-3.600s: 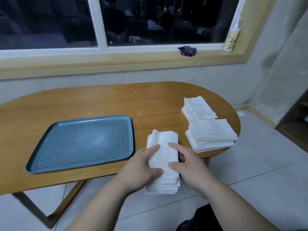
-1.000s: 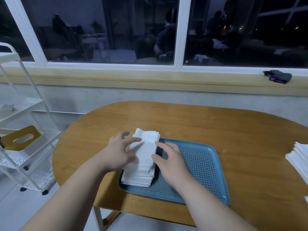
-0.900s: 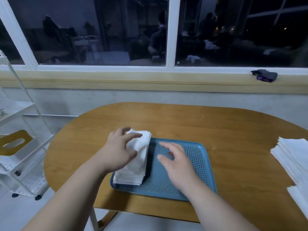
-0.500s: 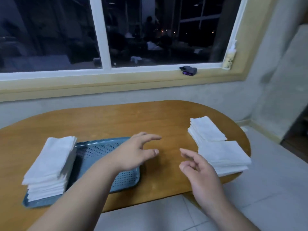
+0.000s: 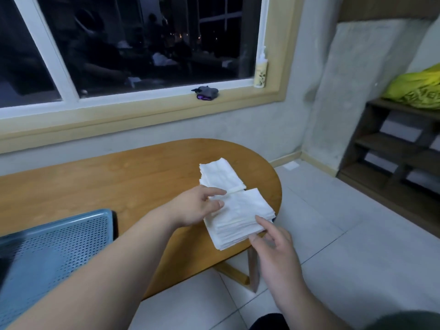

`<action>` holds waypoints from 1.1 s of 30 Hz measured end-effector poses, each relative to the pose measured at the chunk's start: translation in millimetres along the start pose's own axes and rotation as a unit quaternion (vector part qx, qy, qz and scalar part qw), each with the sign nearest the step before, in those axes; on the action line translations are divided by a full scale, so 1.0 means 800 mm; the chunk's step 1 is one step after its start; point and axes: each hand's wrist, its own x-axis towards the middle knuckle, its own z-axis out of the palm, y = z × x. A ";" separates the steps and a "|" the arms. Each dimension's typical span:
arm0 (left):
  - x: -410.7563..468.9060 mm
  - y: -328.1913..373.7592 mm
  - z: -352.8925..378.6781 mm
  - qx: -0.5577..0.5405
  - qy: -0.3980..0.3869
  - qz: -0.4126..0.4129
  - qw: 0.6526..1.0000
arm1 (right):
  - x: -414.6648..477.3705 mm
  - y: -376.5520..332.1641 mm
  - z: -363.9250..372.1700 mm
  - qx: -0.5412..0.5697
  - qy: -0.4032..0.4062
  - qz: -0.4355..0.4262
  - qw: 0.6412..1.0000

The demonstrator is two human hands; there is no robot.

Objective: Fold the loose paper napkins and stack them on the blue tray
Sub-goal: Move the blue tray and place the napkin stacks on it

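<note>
Two stacks of white paper napkins lie at the right end of the wooden table (image 5: 100, 179). The near stack (image 5: 240, 217) sits at the table's edge and the far stack (image 5: 220, 175) lies just behind it. My left hand (image 5: 197, 207) rests at the left edge of the near stack, fingers apart and touching the top napkin. My right hand (image 5: 273, 248) is at the stack's front right corner with its fingers spread against the stack's side. The blue perforated tray (image 5: 54, 244) shows only its right part at the lower left; the folded pile on it is out of view.
The table's rounded right end drops off to a tiled floor (image 5: 333, 234). On the window sill lie a small dark grey object (image 5: 207, 92) and a pump bottle (image 5: 260, 70). A dark shelf unit (image 5: 392, 148) with a yellow bag stands at the far right.
The folded pile was set on the tray's left side and released. My view swung right, and both hands moved over to the near loose stack and now touch it.
</note>
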 end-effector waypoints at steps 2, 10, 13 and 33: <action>0.002 -0.001 0.009 -0.008 -0.008 -0.005 1.000 | 0.004 0.006 0.001 -0.017 0.007 0.005 1.000; -0.024 0.001 0.048 0.030 -0.012 0.017 0.999 | 0.013 0.022 0.016 0.033 -0.016 0.011 0.999; -0.042 0.008 0.071 0.032 -0.009 0.056 0.998 | 0.022 0.027 0.010 0.063 -0.025 0.031 0.997; -0.139 -0.039 0.033 -0.278 0.023 -0.030 0.960 | -0.011 -0.025 0.035 0.153 -0.198 0.085 0.964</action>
